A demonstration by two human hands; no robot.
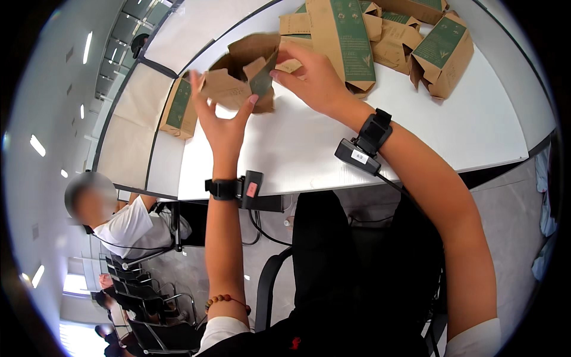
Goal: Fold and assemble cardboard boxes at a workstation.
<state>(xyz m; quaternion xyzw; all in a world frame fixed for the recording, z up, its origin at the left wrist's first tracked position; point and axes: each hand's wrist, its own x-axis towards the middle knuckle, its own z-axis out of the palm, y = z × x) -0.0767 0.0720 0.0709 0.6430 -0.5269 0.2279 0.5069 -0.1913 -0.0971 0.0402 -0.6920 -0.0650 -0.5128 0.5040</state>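
Observation:
Between my two hands, above the white table, is a brown cardboard box [229,87] with a green panel and its flaps standing apart. My left hand [223,122] grips its near left part, the thumb on the front and the fingers along the left side. On the right, my right hand [312,77] pinches the box's green side near the upper edge. The box is tilted and slightly blurred. What lies inside it cannot be made out.
Several brown and green cardboard boxes [440,56] are heaped at the back right of the white table [357,143]. Another box [179,110] stands at the left by the partition [128,125]. A seated person [134,226] is at the left. Cables run from my wrist devices.

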